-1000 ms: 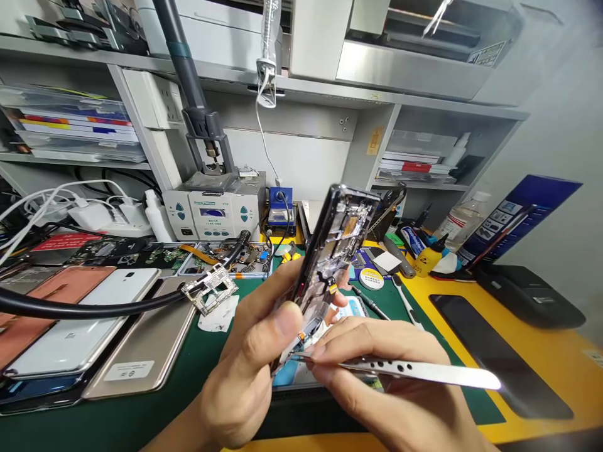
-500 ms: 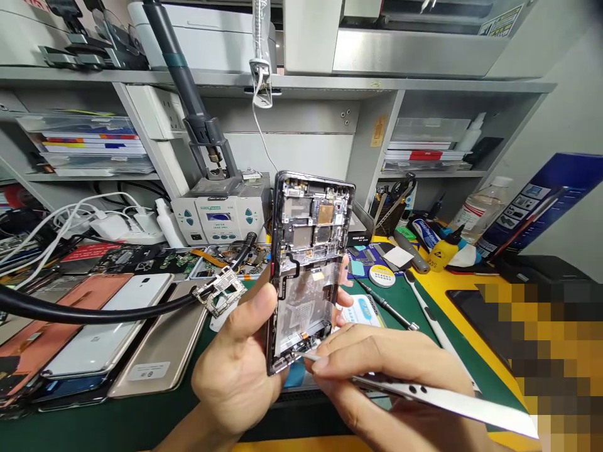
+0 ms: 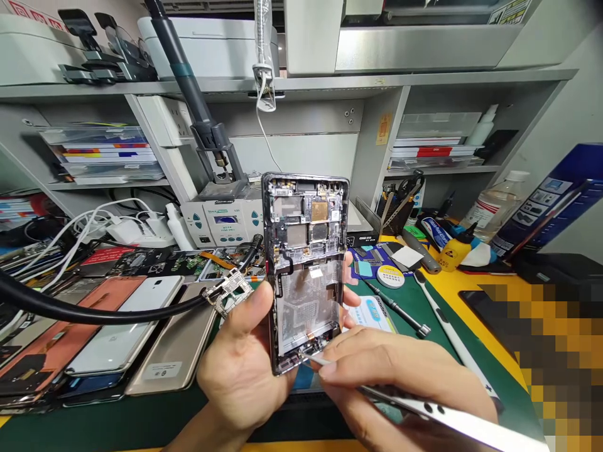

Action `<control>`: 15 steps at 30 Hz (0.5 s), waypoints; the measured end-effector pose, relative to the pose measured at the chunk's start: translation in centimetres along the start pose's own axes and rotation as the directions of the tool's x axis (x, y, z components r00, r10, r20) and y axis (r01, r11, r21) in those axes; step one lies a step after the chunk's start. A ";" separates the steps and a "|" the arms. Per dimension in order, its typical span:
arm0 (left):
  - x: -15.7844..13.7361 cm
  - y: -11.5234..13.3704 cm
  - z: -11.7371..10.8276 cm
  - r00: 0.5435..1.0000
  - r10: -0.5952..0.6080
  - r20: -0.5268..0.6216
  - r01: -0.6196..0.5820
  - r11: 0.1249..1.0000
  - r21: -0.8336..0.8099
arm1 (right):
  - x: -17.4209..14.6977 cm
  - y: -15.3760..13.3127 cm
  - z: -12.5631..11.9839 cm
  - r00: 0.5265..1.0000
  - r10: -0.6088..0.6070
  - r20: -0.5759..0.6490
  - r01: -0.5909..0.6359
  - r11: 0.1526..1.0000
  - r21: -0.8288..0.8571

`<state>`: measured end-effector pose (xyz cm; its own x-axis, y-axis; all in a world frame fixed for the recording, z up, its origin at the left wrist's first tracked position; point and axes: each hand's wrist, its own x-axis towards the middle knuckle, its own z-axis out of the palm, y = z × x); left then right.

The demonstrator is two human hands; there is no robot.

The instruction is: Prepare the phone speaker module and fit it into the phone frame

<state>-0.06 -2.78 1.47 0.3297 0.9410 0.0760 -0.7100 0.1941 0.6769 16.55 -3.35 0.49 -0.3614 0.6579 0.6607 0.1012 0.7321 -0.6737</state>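
An opened smartphone frame (image 3: 306, 295), its metal inside and small circuit parts bare, stands nearly upright in my left hand (image 3: 245, 370). The thumb presses its left edge and fingertips show behind its right edge. My right hand (image 3: 391, 376) is closed on metal tweezers (image 3: 414, 405). Their tips touch or hover just over the small parts at the phone's bottom end; I cannot tell which. Whether the tips hold anything is too small to see. Left of the phone, a loose circuit board (image 3: 230, 292) sits by my left thumb, beside a thick black hose (image 3: 117, 314).
Several phones and back covers, among them a gold one (image 3: 172, 351), lie at left. A soldering station (image 3: 223, 220) stands behind. At right are a screwdriver (image 3: 400, 307), a white brush-like tool (image 3: 452, 333), a yellow bottle (image 3: 455, 251) and a clear bottle (image 3: 499, 204).
The phone has turned slightly to face me more squarely and shifted a little left in view. The tweezer tips stay at its bottom end. The whole view has shifted slightly.
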 end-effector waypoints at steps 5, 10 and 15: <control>0.1 0.0 0.2 1.000 0.002 0.016 -0.002 1.000 0.008 | -0.1 -0.1 0.2 0.999 -0.019 -0.030 0.019 1.000 -0.013; 0.7 -0.7 0.1 0.970 0.242 -0.028 -0.240 0.969 0.060 | -0.2 0.1 -0.2 0.993 0.001 -0.121 0.001 1.000 0.010; 0.1 0.9 -0.7 0.875 0.476 -0.090 -0.446 0.863 0.237 | -0.5 0.0 -1.0 0.947 0.158 -0.278 -0.150 0.987 0.050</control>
<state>-1.08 -2.34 1.61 -0.1054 0.9404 0.3232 -0.6122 -0.3175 0.7242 17.67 -3.51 0.51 -0.0686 0.7881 0.6117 0.1077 0.6154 -0.7808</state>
